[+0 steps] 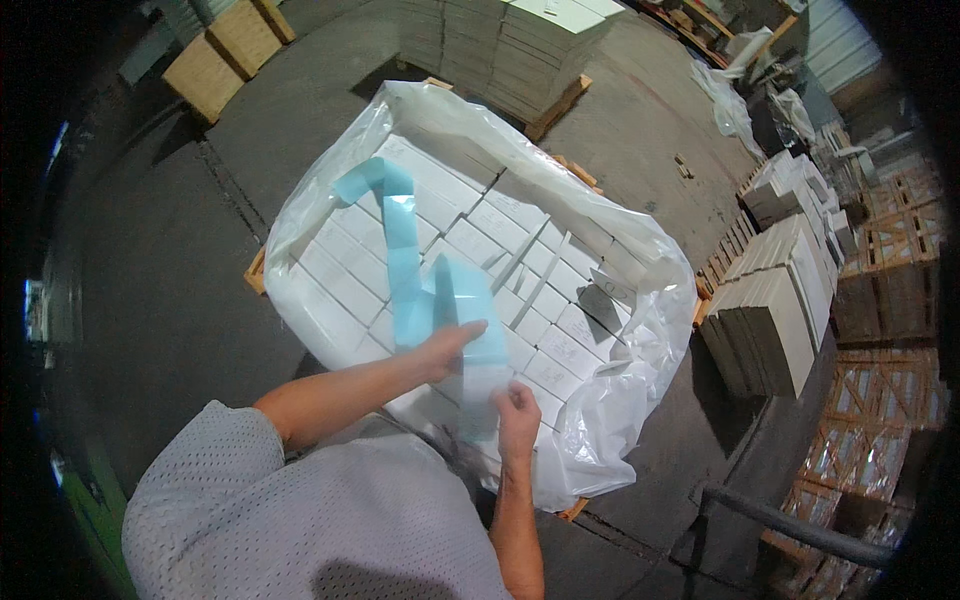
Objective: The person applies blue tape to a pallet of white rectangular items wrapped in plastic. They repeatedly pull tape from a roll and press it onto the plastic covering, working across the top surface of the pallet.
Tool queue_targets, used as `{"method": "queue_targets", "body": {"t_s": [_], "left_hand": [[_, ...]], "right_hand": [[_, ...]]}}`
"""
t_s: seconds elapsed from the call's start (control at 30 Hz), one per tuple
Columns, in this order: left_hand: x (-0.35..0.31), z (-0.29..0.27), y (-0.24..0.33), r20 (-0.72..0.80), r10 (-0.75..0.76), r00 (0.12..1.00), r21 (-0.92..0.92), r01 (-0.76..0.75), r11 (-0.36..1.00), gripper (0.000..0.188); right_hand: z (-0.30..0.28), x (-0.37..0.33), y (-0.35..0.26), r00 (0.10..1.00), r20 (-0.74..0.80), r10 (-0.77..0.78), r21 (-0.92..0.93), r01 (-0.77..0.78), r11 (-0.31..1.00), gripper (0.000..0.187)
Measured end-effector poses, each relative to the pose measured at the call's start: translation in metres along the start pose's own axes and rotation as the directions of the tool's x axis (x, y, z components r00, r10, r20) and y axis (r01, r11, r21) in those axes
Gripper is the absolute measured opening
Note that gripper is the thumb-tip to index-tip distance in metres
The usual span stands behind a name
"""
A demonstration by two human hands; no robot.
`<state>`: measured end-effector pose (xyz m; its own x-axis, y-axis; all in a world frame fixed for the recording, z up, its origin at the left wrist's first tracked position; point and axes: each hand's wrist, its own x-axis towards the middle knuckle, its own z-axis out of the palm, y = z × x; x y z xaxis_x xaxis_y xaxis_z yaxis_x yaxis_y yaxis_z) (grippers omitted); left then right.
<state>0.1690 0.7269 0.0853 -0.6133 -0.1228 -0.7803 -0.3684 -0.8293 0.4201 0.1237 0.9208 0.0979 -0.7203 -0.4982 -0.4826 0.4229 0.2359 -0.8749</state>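
A long light-blue strip [402,255], apparently label backing in folded sections, trails across the tops of white boxes [350,255] packed in rows. My left hand [450,352] is closed on its near part, thumb lying across the top. Below that hand, a paler, see-through end of the strip hangs down, slightly blurred. My right hand [517,412] has its fingers pinched at the right edge of this pale end. What exactly sits between those fingertips is too small to make out. Handwritten marks show on several boxes.
Crumpled clear plastic [300,240] lines the bin around the boxes. Narrow strips and a grey flap [605,300] stick up among them. Flat stacked cartons [765,310] stand to the right, a palletised stack [500,60] beyond. A dark curved bar [795,528] is at lower right.
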Motion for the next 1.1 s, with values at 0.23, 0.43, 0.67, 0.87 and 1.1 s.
{"method": "queue_targets", "body": {"t_s": [0.23, 0.43, 0.67, 0.87, 1.1], "left_hand": [[-0.032, 0.030, -0.059, 0.083, 0.160, 0.984, 0.050, -0.165, 0.985, 0.024], [-0.032, 0.044, -0.086, 0.044, 0.278, 0.960, 0.168, -0.282, 0.945, 0.036], [-0.035, 0.071, -0.092, -0.051, 0.318, 0.947, 0.188, -0.304, 0.934, 0.029], [-0.031, 0.080, -0.084, -0.038, 0.325, 0.945, 0.170, -0.314, 0.934, 0.028], [0.009, 0.080, -0.067, -0.194, 0.178, 0.965, 0.143, -0.151, 0.978, 0.023]], "right_hand": [[-0.031, -0.021, 0.003, 0.999, -0.032, -0.001, 0.073, 0.003, 0.997, 0.028], [-0.054, -0.033, -0.011, 0.859, -0.070, -0.508, -0.347, 0.456, 0.819, 0.030], [-0.071, -0.023, -0.023, 0.750, 0.127, -0.649, -0.539, 0.601, 0.590, 0.028], [-0.072, -0.015, -0.023, 0.712, 0.118, -0.692, -0.604, 0.604, 0.519, 0.022], [-0.065, 0.016, -0.025, 0.600, 0.113, -0.792, -0.681, 0.627, 0.378, 0.020]]}}
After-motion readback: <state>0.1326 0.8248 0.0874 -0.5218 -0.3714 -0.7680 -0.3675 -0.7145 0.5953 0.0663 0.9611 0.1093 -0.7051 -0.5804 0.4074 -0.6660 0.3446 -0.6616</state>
